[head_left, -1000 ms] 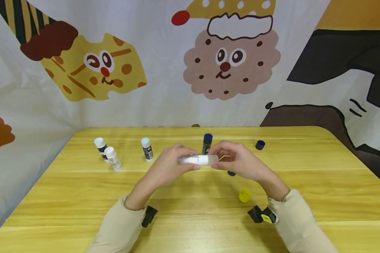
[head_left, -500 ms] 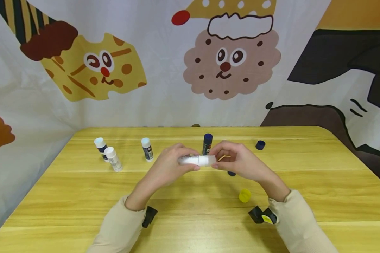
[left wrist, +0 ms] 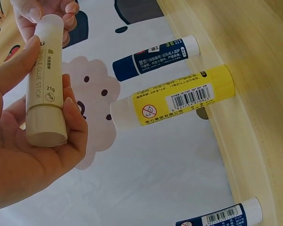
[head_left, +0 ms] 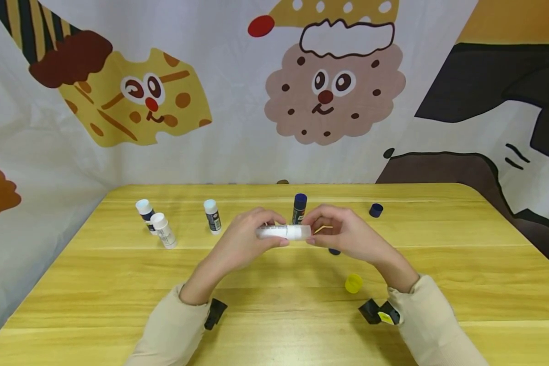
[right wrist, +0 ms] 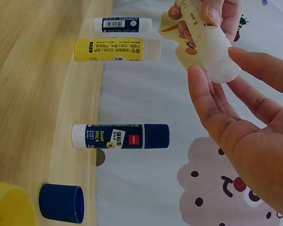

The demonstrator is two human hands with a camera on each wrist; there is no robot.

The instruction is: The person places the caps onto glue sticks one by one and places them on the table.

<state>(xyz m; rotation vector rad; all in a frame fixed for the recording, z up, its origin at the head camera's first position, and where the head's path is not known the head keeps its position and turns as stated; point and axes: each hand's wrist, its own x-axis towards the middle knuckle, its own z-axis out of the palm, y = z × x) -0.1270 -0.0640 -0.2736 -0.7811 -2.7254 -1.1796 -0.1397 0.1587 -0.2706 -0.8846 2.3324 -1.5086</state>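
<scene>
A whitish glue stick (left wrist: 45, 89) with a frosted translucent cap (right wrist: 221, 61) is held level above the table between both hands. My left hand (head_left: 244, 236) grips the labelled barrel, thumb along one side and fingers curled beneath. At the other end, my right hand (head_left: 340, 231) pinches the cap between thumb and fingertips. The cap sits over the end of the stick in the head view. Behind the hands, a navy glue stick with a blue cap (head_left: 299, 208) stands upright. A yellow glue stick (left wrist: 184, 96) with a translucent cap stands close by in both wrist views.
Towards the left stand a navy-labelled white-capped stick (head_left: 212, 216), a white stick (head_left: 163, 231) and another navy-and-white one (head_left: 145, 214). Loose on the right lie a blue cap (head_left: 376, 210), a second blue cap (head_left: 334, 251) and a yellow cap (head_left: 354, 283).
The translucent cap has slid left, further onto the glue stick, with my right fingertips on it. Both hands otherwise stay nearly in place.
</scene>
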